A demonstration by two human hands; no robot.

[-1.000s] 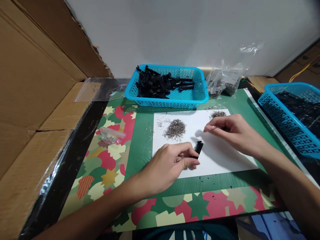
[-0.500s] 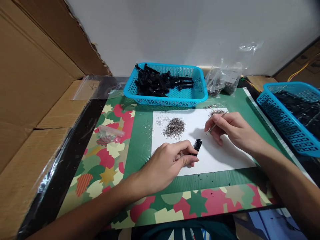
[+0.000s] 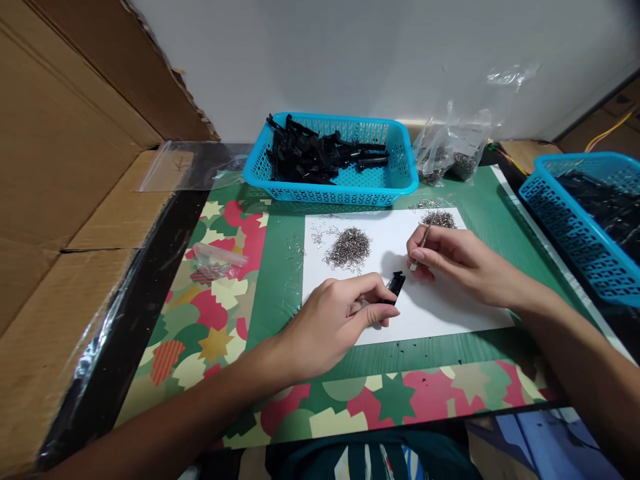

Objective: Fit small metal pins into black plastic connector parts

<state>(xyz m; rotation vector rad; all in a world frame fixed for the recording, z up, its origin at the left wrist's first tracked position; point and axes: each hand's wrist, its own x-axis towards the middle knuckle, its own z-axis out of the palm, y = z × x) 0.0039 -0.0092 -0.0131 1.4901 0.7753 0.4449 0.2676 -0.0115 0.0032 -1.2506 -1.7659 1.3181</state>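
Note:
My left hand [image 3: 345, 317] pinches a black plastic part [image 3: 397, 285] between thumb and fingers, its far end sticking out to the upper right over a white sheet of paper [image 3: 380, 333]. To the right, my right hand [image 3: 445, 257] is closed around a slim metal tool [image 3: 425, 241]. One end of it points up and away, and a pale blunt end shows by the thumb; its exact kind is unclear. A heap of tiny metal pieces [image 3: 350, 248] lies on the paper beyond my left hand. A smaller heap [image 3: 439, 220] is just behind my right hand.
Behind the paper stands a blue basket [image 3: 330, 193] of black plastic parts; another blue basket [image 3: 575, 227] is at the right. Clear bags [image 3: 463, 153] of metal pieces lean by the wall. A small plastic bag [image 3: 220, 260] lies left. Cardboard [image 3: 65, 167] borders the left side.
My right hand has shifted slightly left, and the metal tool has turned more upright in its fingers. My left hand still grips the black part in nearly the same place. The view has tilted slightly.

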